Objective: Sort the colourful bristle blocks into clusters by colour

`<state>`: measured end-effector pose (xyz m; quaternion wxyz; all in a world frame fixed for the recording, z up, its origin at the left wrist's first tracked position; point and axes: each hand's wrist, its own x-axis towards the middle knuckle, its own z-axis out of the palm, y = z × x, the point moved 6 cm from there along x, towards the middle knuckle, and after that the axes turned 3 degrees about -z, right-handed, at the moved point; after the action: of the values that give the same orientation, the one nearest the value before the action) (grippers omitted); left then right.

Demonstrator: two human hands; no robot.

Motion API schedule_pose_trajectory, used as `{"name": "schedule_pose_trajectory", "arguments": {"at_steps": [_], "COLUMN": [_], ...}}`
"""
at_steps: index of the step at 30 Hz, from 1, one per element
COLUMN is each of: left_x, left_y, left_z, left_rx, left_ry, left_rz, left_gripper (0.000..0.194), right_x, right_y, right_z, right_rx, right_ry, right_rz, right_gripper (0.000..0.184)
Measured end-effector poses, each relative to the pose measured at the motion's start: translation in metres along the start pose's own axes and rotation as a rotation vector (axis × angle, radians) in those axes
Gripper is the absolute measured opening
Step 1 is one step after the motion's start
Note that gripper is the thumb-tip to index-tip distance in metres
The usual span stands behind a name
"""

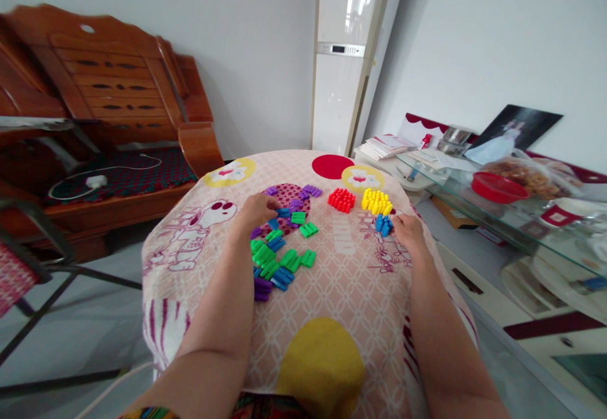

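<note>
My left hand (pixel 260 209) reaches over the far left part of a loose pile, its fingers closed on a blue plastic block (pixel 283 212). Green blocks (pixel 265 255), blue blocks (pixel 283 278) and purple blocks (pixel 262 289) lie mixed nearer to me. More purple blocks (pixel 312 190) lie scattered beyond the hand. On the right, my right hand (pixel 408 230) has its fingers curled at the edge of a small blue block group (pixel 383 224), touching it. Just behind stands a tight cluster of yellow blocks (pixel 377 201), with a red cluster (pixel 341 200) to its left.
A patterned cloth (pixel 332 286) covers the round table. To the right, a glass shelf (pixel 493 198) holds a red bowl (pixel 499 187), papers (pixel 386 146) and a plastic bag of food. A wooden bench (pixel 114 90) stands at left, and a tall white cabinet unit (pixel 339 90) behind.
</note>
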<state>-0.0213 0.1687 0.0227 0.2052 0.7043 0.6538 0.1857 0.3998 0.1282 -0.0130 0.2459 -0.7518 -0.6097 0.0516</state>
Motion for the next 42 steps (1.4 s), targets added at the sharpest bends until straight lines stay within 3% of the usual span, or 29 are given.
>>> {"name": "schedule_pose_trajectory", "arguments": {"at_steps": [5, 8, 16, 23, 27, 31, 38, 42], "left_x": [0.004, -0.002, -0.024, -0.016, -0.015, -0.014, -0.011, -0.015], "left_y": [0.041, 0.068, 0.137, 0.185, 0.209, 0.22, 0.211, 0.206], "left_z": [0.033, 0.06, 0.082, 0.126, 0.141, 0.15, 0.173, 0.169], "left_rx": [-0.325, -0.304, -0.023, -0.064, -0.126, -0.181, -0.287, -0.281], "left_ry": [-0.147, -0.256, -0.019, -0.044, -0.055, -0.035, -0.058, -0.048], "left_rz": [0.188, 0.256, 0.345, 0.333, 0.375, 0.364, 0.306, 0.29], "left_gripper": [0.028, 0.026, 0.024, 0.026, 0.024, 0.021, 0.017, 0.017], "right_x": [0.0, 0.0, 0.001, 0.001, 0.0, 0.0, 0.001, 0.001], "right_y": [-0.001, 0.0, -0.003, -0.004, -0.006, -0.006, -0.007, -0.007], "right_z": [0.0, 0.001, 0.002, 0.0, -0.002, -0.003, -0.003, -0.003], "right_rx": [-0.002, -0.012, -0.056, -0.02, -0.047, -0.086, -0.169, -0.166], "right_ry": [0.001, -0.012, -0.047, -0.03, -0.031, -0.019, 0.018, 0.016], "right_rz": [-0.013, -0.01, 0.008, 0.001, -0.002, -0.005, -0.033, -0.035], "right_gripper": [0.04, 0.04, 0.043, 0.043, 0.043, 0.042, 0.043, 0.042]}}
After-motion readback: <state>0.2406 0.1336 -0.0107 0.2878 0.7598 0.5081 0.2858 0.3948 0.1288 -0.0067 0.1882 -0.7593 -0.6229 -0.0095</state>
